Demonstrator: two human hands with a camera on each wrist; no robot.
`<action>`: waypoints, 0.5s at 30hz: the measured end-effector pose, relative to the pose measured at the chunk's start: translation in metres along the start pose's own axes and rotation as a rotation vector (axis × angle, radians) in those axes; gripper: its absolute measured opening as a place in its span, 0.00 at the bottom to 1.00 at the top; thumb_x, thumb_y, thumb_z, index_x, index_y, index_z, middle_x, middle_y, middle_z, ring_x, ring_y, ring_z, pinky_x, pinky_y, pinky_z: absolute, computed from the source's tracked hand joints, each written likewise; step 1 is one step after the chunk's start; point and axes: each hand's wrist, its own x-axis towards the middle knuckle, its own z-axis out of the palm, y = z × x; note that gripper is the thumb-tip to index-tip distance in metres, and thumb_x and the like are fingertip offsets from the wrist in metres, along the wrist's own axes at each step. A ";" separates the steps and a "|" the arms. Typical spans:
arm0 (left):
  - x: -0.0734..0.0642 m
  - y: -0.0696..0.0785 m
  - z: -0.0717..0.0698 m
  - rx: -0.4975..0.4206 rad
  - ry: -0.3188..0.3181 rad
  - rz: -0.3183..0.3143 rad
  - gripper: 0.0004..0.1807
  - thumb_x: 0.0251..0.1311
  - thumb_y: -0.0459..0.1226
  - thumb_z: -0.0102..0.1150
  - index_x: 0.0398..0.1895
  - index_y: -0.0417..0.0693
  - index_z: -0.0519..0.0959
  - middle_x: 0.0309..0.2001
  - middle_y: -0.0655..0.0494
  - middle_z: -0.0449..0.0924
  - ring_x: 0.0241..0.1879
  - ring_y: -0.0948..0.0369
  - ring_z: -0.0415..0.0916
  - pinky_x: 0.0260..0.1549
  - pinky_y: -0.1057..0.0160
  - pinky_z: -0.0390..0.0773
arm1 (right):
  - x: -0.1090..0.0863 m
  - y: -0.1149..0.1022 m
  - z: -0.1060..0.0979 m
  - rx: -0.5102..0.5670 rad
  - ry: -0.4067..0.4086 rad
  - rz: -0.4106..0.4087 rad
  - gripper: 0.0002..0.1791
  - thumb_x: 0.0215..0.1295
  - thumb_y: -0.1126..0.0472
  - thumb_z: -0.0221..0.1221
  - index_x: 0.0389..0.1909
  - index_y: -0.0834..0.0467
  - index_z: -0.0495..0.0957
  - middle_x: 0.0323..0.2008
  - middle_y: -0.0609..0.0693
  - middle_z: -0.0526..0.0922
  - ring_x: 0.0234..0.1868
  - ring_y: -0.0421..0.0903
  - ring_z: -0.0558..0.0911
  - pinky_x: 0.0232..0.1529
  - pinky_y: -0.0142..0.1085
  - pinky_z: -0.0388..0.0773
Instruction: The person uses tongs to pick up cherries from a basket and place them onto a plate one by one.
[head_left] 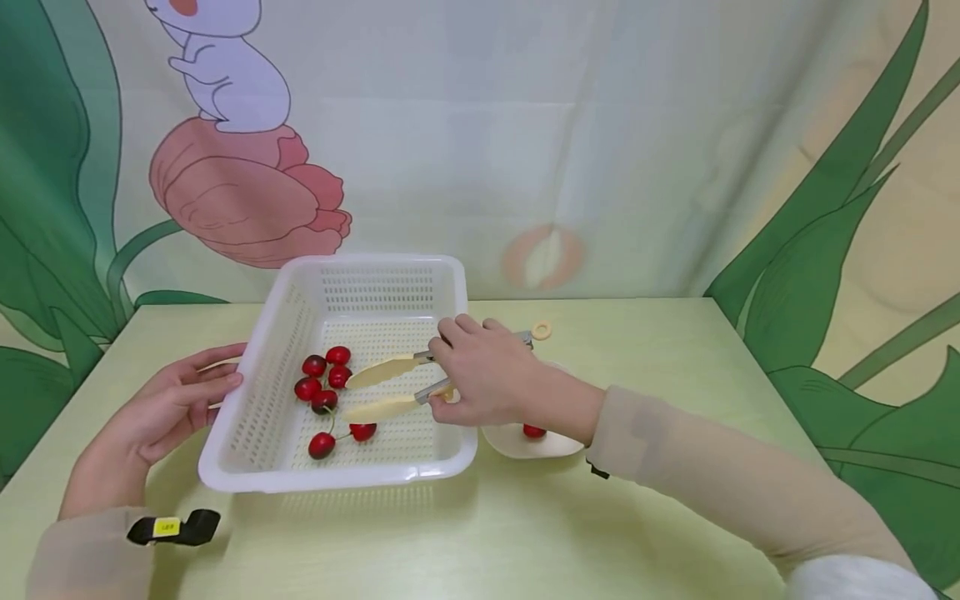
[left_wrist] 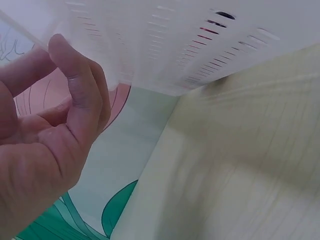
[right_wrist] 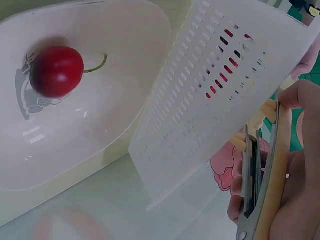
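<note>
I'm gripping cream-tipped tongs (head_left: pixel 384 407) with the right hand (head_left: pixel 487 375), tips spread, presumably to fit around cherries (head_left: pixel 325 402) in the white basket (head_left: pixel 337 480). Left hand's (head_left: pixel 168 404) loose fingers touch its rim, probably steadying it. Another cherry (right_wrist: pixel 56 72) sits in the dish (right_wrist: pixel 110 120) alongside.

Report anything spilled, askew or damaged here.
Nothing stands out: the cherries sit inside the white basket, a single cherry sits in the bowl, and the tongs in the right hand show no visible damage.
</note>
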 end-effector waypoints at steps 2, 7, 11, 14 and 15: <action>-0.002 0.000 0.000 0.001 0.001 0.003 0.21 0.77 0.28 0.48 0.66 0.58 0.69 0.55 0.59 0.83 0.50 0.58 0.84 0.46 0.57 0.84 | 0.001 -0.002 0.001 0.001 -0.015 0.004 0.25 0.65 0.38 0.53 0.46 0.55 0.77 0.40 0.46 0.71 0.38 0.45 0.69 0.32 0.34 0.66; -0.005 0.001 0.000 0.023 0.009 0.011 0.20 0.77 0.28 0.48 0.65 0.57 0.70 0.54 0.59 0.83 0.49 0.59 0.84 0.45 0.58 0.85 | 0.004 -0.005 0.002 -0.001 -0.043 0.018 0.25 0.65 0.37 0.53 0.46 0.55 0.77 0.40 0.46 0.72 0.39 0.45 0.69 0.32 0.35 0.67; -0.005 0.004 0.001 0.108 0.049 0.004 0.19 0.76 0.30 0.51 0.64 0.59 0.70 0.53 0.62 0.82 0.48 0.61 0.84 0.44 0.60 0.85 | 0.006 -0.006 0.002 0.007 -0.060 0.012 0.24 0.64 0.38 0.53 0.45 0.54 0.78 0.38 0.45 0.71 0.38 0.45 0.69 0.31 0.35 0.66; -0.004 0.004 0.002 0.165 0.076 -0.004 0.18 0.75 0.31 0.54 0.62 0.59 0.70 0.52 0.63 0.82 0.47 0.62 0.83 0.43 0.61 0.85 | 0.006 -0.008 0.003 0.007 -0.078 0.003 0.24 0.64 0.38 0.54 0.44 0.54 0.77 0.37 0.45 0.70 0.38 0.45 0.68 0.31 0.35 0.66; -0.004 0.004 0.002 0.176 0.081 -0.008 0.18 0.75 0.31 0.54 0.62 0.59 0.71 0.52 0.64 0.82 0.47 0.63 0.83 0.43 0.61 0.85 | 0.006 -0.009 0.004 0.009 -0.084 0.001 0.24 0.64 0.38 0.54 0.44 0.54 0.77 0.37 0.45 0.70 0.38 0.45 0.68 0.31 0.35 0.66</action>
